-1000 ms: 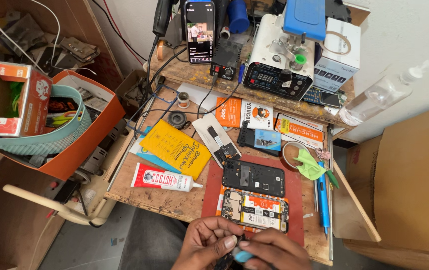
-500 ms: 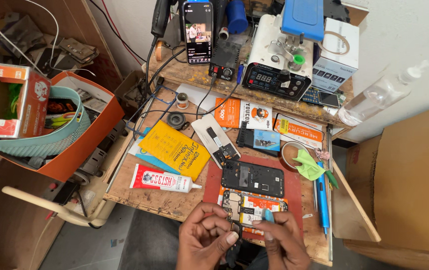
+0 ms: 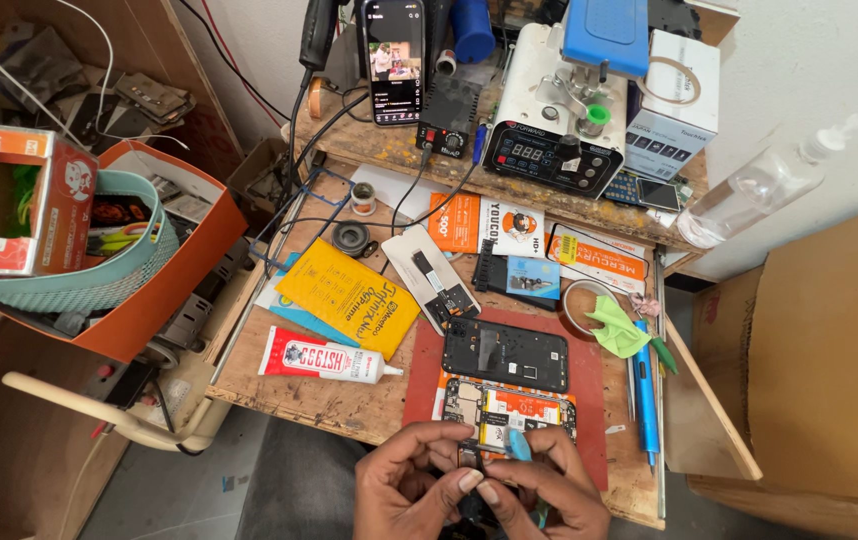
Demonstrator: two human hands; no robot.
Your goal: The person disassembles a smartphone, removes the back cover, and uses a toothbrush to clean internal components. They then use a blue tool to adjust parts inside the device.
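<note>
Since half a second ago both hands have drawn closer together at the near edge of the red mat (image 3: 589,365), over the opened phone (image 3: 509,410) with its orange battery. From where I watch, my left hand (image 3: 409,490) is curled, fingertips pinching a small dark part I can't make out, while my right hand (image 3: 549,495) grips a light-blue tool (image 3: 519,445) against the phone's lower edge. Glue tube (image 3: 324,357) lies left, black phone frame (image 3: 505,353) just behind, blue pen (image 3: 645,390) right.
</note>
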